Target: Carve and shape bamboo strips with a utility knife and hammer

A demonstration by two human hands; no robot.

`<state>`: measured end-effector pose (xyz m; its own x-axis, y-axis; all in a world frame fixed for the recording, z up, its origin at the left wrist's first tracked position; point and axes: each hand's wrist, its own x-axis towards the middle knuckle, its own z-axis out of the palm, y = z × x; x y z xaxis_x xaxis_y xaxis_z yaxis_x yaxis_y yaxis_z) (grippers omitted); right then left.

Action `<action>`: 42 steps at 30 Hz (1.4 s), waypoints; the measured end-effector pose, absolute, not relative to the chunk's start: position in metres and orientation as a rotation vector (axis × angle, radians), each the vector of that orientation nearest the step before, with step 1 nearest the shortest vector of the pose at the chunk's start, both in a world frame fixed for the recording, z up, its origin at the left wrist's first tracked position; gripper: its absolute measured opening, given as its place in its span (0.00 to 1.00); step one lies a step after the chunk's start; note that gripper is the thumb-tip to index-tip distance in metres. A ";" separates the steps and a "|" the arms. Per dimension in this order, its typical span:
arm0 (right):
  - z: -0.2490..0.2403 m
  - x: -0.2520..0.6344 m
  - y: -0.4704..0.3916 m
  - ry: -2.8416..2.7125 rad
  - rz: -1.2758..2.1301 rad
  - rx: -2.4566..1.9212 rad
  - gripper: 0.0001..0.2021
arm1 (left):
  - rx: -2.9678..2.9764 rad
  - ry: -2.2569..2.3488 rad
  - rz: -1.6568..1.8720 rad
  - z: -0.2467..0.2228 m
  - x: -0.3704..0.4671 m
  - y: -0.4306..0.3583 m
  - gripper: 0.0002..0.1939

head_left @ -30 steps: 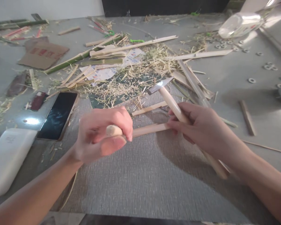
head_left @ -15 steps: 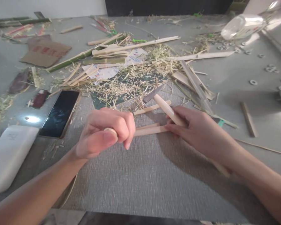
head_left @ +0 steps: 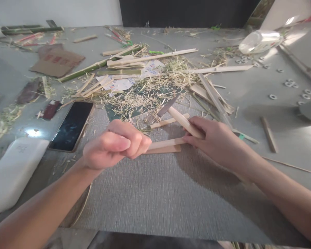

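My left hand (head_left: 116, 143) is closed in a fist around one end of a pale bamboo strip (head_left: 166, 143), thumb pressed on top. That strip runs across to my right hand (head_left: 209, 138), whose fingertips pinch its other end. The same right hand grips a small hammer (head_left: 183, 119) by its wooden handle, its dark metal head pointing up and left. Just below the held strip a second flat strip shows partly, its left end hidden by my left hand. Beyond the hammer, another pale bamboo piece (head_left: 158, 123) lies on the grey mat (head_left: 145, 197).
A phone (head_left: 72, 126) and a white power bank (head_left: 18, 173) lie at left. Bamboo shavings (head_left: 140, 100) and split bamboo cover the middle back. At right are a clear plastic jar (head_left: 260, 41), several metal washers (head_left: 272, 97) and a short wooden stick (head_left: 269, 135).
My left fist has turned, and the pale strip end that showed by its thumb is out of sight. The second strip shows lower, below the held one. The view has tilted slightly upward.
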<state>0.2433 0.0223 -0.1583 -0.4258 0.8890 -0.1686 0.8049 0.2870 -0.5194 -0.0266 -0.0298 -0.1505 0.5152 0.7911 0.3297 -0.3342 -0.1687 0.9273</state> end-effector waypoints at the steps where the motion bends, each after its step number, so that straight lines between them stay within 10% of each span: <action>1: -0.157 0.244 0.021 -2.404 0.814 -1.581 0.12 | 1.408 0.426 1.034 -0.150 -0.029 -0.028 0.25; 42: -0.159 0.252 -0.008 -2.489 0.896 -1.476 0.13 | 1.329 0.384 1.048 -0.146 -0.029 -0.035 0.33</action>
<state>0.2525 -0.0075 -0.1587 -0.5206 0.8312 -0.1951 0.7650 0.3526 -0.5389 -0.0289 -0.0348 -0.1464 0.5184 0.7929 0.3203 -0.3986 -0.1073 0.9108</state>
